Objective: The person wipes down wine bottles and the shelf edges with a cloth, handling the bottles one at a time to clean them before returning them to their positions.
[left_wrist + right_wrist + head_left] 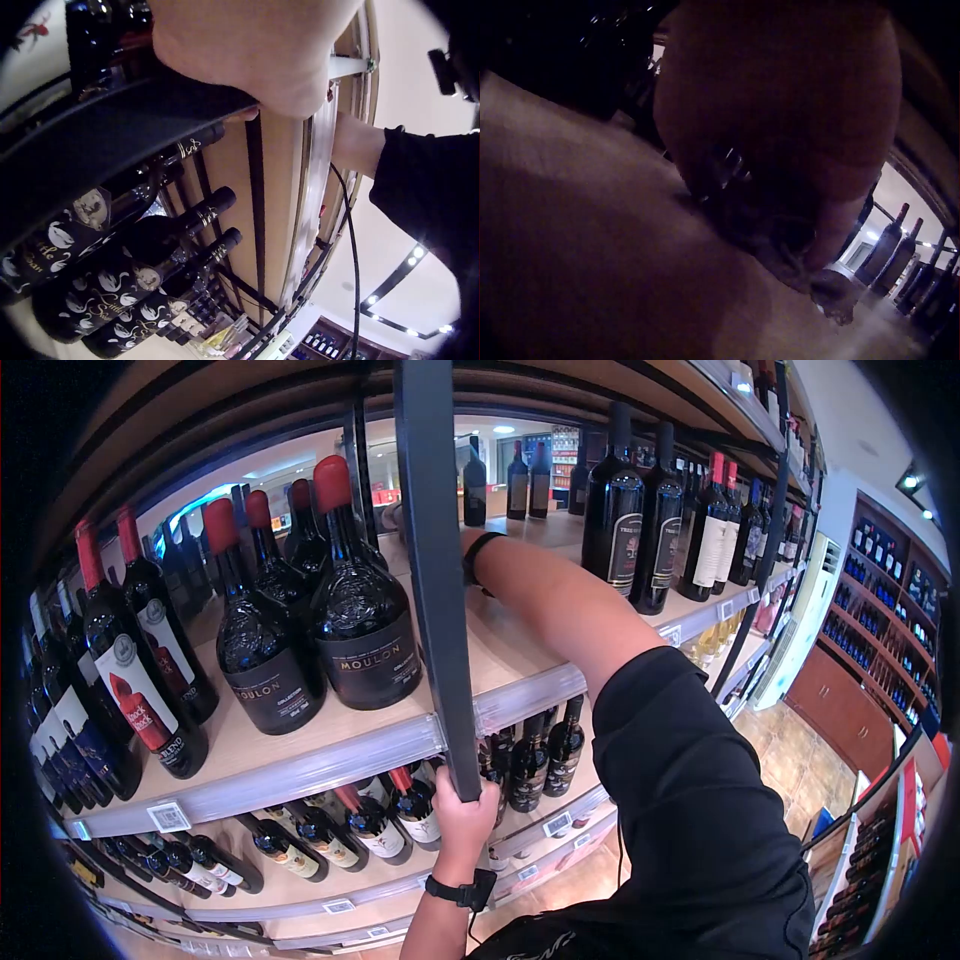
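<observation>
My left hand [466, 818] grips the lower end of a black metal post [432, 580] at the shelf's front edge. Past that post my right arm reaches deep over the wooden shelf [520, 655], and the post hides most of the hand in the head view. Dim in the right wrist view, my right hand [780, 90] holds a dark crumpled cloth [769, 225] low against the board, thumb along its side; I cannot tell its exact kind. Left of the post stand red-capped Moulon wine bottles [365, 650].
Tall dark bottles [612, 510] stand just right of my right forearm, with more bottles [517, 485] farther back. Knock Knock bottles [140, 670] fill the left end. Below, a lower shelf carries tilted bottles [375, 825] and swan-labelled bottles [112, 292].
</observation>
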Demonstrator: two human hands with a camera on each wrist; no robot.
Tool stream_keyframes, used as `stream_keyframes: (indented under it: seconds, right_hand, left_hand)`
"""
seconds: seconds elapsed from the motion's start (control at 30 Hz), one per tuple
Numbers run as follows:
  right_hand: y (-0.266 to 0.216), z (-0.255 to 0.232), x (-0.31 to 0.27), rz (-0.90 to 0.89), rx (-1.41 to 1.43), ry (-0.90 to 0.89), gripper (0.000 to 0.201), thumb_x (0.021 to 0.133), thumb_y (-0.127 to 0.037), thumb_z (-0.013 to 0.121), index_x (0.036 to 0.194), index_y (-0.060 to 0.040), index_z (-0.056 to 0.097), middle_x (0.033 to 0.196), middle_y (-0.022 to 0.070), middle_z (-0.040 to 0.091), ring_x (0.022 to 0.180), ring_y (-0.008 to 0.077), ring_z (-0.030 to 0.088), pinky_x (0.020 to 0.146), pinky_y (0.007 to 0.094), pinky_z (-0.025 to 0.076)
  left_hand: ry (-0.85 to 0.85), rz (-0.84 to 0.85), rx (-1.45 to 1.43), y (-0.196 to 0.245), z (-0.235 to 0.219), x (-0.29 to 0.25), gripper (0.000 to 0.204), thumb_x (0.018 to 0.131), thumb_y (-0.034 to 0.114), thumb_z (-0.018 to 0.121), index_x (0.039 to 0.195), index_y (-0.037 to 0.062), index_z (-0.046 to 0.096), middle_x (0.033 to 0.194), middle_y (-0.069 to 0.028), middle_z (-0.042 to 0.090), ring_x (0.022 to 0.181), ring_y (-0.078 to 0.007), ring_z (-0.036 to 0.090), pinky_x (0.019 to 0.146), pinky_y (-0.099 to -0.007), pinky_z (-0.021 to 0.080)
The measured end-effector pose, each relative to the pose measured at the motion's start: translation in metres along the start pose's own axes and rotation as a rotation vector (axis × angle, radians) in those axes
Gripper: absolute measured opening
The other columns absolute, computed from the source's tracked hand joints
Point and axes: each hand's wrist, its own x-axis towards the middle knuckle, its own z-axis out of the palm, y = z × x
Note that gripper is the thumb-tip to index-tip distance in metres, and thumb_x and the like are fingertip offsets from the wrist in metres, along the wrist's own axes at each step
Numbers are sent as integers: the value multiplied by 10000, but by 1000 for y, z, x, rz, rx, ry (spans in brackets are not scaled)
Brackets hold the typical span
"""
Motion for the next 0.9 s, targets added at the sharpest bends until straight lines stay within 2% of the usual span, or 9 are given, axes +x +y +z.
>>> stream_keyframes:
  seconds: [0.2,0.3,0.4,0.5,0.67,0.73,0.83,0.87,0.9]
  right_hand:
    - [15,10,-2,47,-7,17,438,806,-196,684,1223,-76,744,1143,199,748,1018,341,730,843,453,582]
    - [26,14,-10,87,-9,14,438,806,-201,687,1220,-72,745,1141,202,748,1013,342,730,840,453,582]
    - [31,7,-18,61,28,-18,434,792,-257,696,1172,-59,764,1210,195,736,1077,329,724,901,445,575]
    - [44,29,4,-12,86,161,404,819,-261,668,1156,-65,775,1208,185,741,1116,314,719,925,427,567]
    - [57,25,55,3,74,-82,393,837,-279,655,1154,-86,785,1201,176,748,1137,304,715,940,419,554]
    - [30,7,12,-84,-204,-125,378,831,-263,658,1147,-110,797,1180,168,757,1131,312,716,946,433,547]
    - [16,-6,-26,-77,-225,-45,372,822,-233,656,1134,-92,801,1167,177,756,1099,320,719,945,453,540]
    - [10,-14,-28,-73,-263,-189,421,812,-231,672,1183,-60,776,1215,193,734,1117,326,702,953,463,528]
    - [11,-13,-18,-72,-232,-234,446,811,-235,677,1208,-50,761,1238,194,723,1127,322,693,957,463,523]
  left_hand:
    - [30,-19,36,0,2,-1,327,866,29,658,1179,-10,573,818,-23,588,708,-106,539,670,-282,490]
    - [88,13,42,-1,4,-1,260,840,64,694,1067,-13,593,745,-76,647,649,-143,629,653,-320,539]
    - [91,21,-3,-3,5,-1,277,833,55,693,1077,-21,587,752,-63,643,653,-136,619,649,-316,535]
    - [63,40,14,2,3,0,289,828,47,693,1086,-26,585,748,-58,634,649,-128,607,643,-309,529]
    - [60,47,6,-6,4,1,283,827,48,697,1078,-21,586,740,-54,628,650,-121,603,643,-304,527]
    - [59,32,1,-3,4,0,282,824,51,700,1073,-14,584,736,-54,628,647,-119,604,638,-311,526]
    - [86,35,32,0,5,0,275,829,58,699,1067,-9,578,728,-56,625,639,-116,598,631,-315,524]
    - [85,35,56,-2,5,0,267,836,68,698,1062,2,573,727,-61,625,633,-128,605,628,-321,524]
    - [82,28,54,-2,4,1,265,837,70,698,1062,5,573,727,-62,624,634,-133,608,629,-322,524]
